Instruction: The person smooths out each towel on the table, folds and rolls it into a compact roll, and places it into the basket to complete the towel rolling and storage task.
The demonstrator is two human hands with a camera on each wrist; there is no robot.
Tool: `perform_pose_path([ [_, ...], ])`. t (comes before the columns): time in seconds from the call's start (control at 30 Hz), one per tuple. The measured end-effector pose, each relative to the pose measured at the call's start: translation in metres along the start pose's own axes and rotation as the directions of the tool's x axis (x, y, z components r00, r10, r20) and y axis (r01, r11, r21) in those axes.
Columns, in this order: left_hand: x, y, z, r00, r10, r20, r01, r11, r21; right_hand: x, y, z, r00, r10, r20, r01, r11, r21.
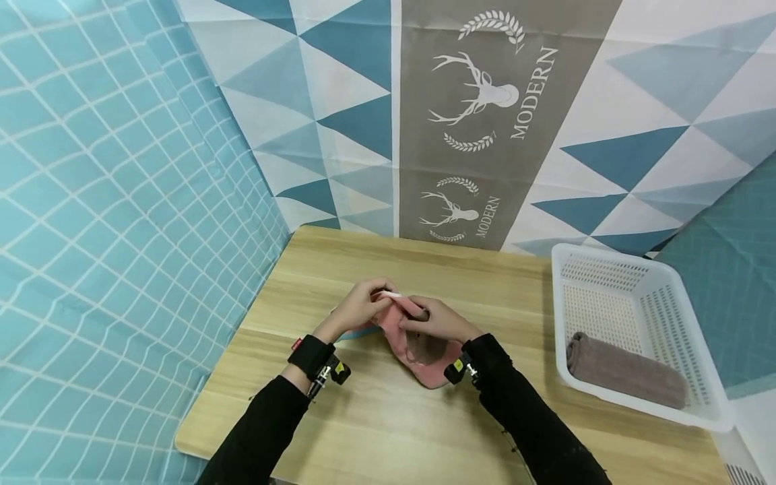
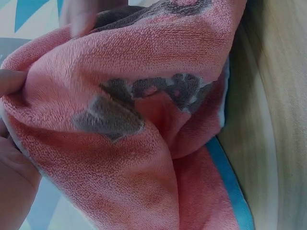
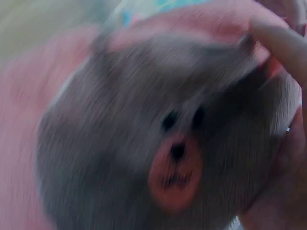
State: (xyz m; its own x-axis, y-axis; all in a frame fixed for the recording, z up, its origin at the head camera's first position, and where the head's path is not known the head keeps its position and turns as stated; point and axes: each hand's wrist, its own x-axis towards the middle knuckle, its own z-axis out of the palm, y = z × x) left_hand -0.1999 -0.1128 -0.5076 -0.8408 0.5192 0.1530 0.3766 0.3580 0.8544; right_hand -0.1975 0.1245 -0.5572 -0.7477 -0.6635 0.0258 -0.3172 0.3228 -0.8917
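Observation:
A pink terry towel [image 1: 400,337] with a grey bear pattern is bunched between both hands over the middle of the table. My left hand [image 1: 358,311] pinches its upper edge, thumb and fingers on either side of the cloth in the left wrist view. My right hand [image 1: 442,321] grips a fold just to the right. In the right wrist view the bear's face [image 3: 175,177] spreads across the towel, blurred, beside the right thumb [image 3: 283,45]. A blue border [image 2: 232,184] runs along one lower edge, near the tabletop. Folds hide part of the cloth.
The wooden table [image 1: 339,431] meets a patterned backdrop behind and a blue checked sheet [image 1: 121,236] on the left. A white plastic basket [image 1: 645,266] stands at the right, with a rolled brown towel [image 1: 627,369] inside.

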Motion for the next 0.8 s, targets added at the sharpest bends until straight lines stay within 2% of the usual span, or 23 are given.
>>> perform_pose_path([
  [0.1, 0.002, 0.003, -0.001, 1.0, 0.009, 0.003, -0.009, 1.0, 0.003, 0.004, -0.009, -0.004, 1.0, -0.013, 0.023, 0.011, 0.996, 0.085],
  [0.2, 0.002, 0.002, -0.002, 0.999, -0.011, 0.041, 0.011, 1.0, -0.009, 0.006, -0.017, -0.009, 0.999, -0.04, 0.025, 0.036, 0.986, 0.166],
  [0.3, -0.001, -0.007, -0.001, 0.992, -0.064, 0.111, 0.06, 0.997, 0.038, 0.006, -0.023, -0.015, 0.998, -0.052, -0.044, 0.059, 0.978, 0.2],
  [0.37, -0.004, -0.018, -0.001, 0.985, -0.103, 0.141, 0.088, 0.99, 0.111, 0.005, -0.026, -0.019, 0.994, -0.044, -0.102, 0.063, 0.978, 0.196],
  [0.47, -0.011, -0.039, -0.002, 0.98, -0.142, 0.14, 0.107, 0.967, 0.232, 0.002, -0.031, -0.026, 0.985, -0.025, -0.171, 0.049, 0.989, 0.137],
  [0.57, -0.021, -0.062, -0.006, 0.978, -0.182, 0.103, 0.14, 0.938, 0.318, -0.001, -0.033, -0.033, 0.981, -0.007, -0.196, 0.017, 0.999, 0.049],
  [0.7, -0.034, -0.084, -0.018, 0.971, -0.238, 0.035, 0.212, 0.914, 0.346, -0.007, -0.036, -0.042, 0.98, 0.001, -0.201, -0.02, 0.995, -0.094],
  [0.8, -0.041, -0.091, -0.031, 0.964, -0.26, -0.062, 0.265, 0.906, 0.33, -0.011, -0.038, -0.047, 0.981, -0.015, -0.195, -0.031, 0.973, -0.229],
])
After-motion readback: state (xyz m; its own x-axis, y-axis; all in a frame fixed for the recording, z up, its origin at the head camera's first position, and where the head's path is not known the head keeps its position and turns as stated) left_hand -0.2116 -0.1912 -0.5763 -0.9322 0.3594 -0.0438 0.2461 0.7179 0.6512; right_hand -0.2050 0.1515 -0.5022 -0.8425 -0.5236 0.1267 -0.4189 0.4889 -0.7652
